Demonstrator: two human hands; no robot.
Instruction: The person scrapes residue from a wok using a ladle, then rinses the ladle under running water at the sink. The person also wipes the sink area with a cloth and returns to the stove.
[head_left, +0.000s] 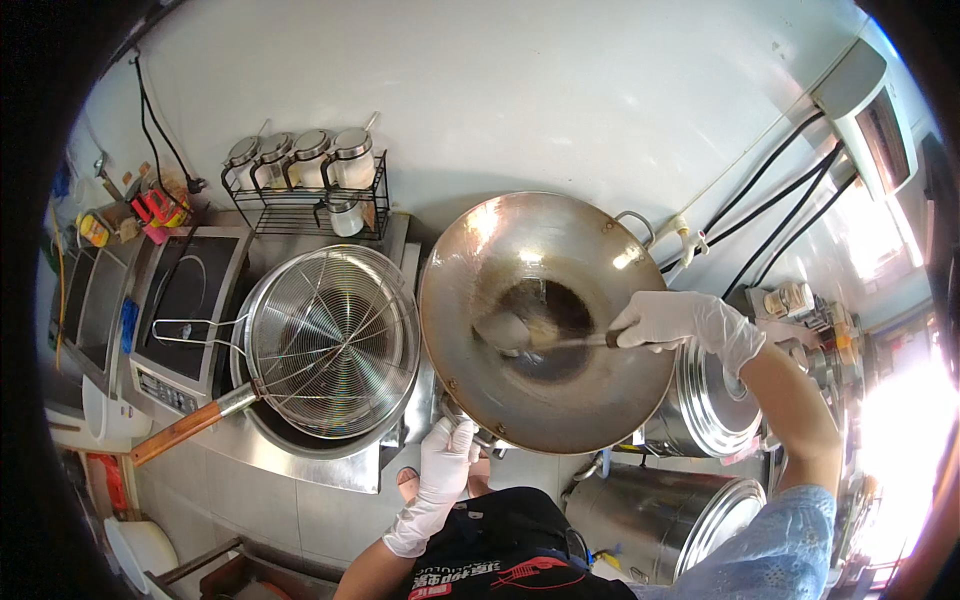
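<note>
A large steel wok (555, 420) stands before me, its bottom dark and glossy, apparently with a little liquid in it. My right hand (675, 322), in a white disposable glove, grips the end of a metal ladle (504, 332) from the right. The ladle's bowl rests low in the wok, left of the middle. At the wok's near left rim, my gloved left hand (448, 454) is closed around the loop handle there; its fingers partly hide that handle. Another loop handle (639, 225) sticks out at the far right rim.
A wooden-handled wire strainer (337, 337) lies over a metal pot (315, 446) on the left. Behind it a black rack (300, 199) holds several glass jars (352, 161). An induction cooker (191, 300) sits farther left. Lidded steel drums (660, 517) and a tap (690, 244) are on the right.
</note>
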